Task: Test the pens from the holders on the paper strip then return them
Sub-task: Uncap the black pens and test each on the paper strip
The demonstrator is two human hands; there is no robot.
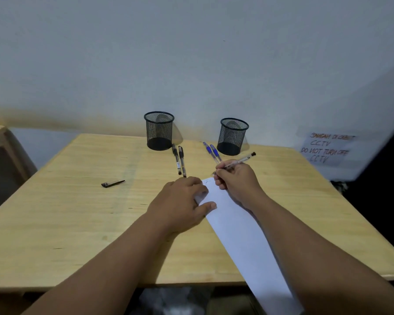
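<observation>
At table centre, testing step in hand: right hand (pixel 234 180) pinches a clear pen (pixel 238 161), tip on the paper strip (pixel 239 235) at its far end, left hand (pixel 180 201) spread pressing the strip flat; next, likely recapping with the loose cap (pixel 112 183), then return to a mesh holder (pixel 233 136).

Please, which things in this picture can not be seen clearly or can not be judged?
- Pen tip: hidden by the right hand in the head view, so contact with the paper strip cannot be told.
- Mark at the strip's far end: too small to read.
- Strip's near end: cut off by the bottom edge.
- Wall note: blurred, first line unreadable.
- Black item: too small to tell cap from pen.
</observation>
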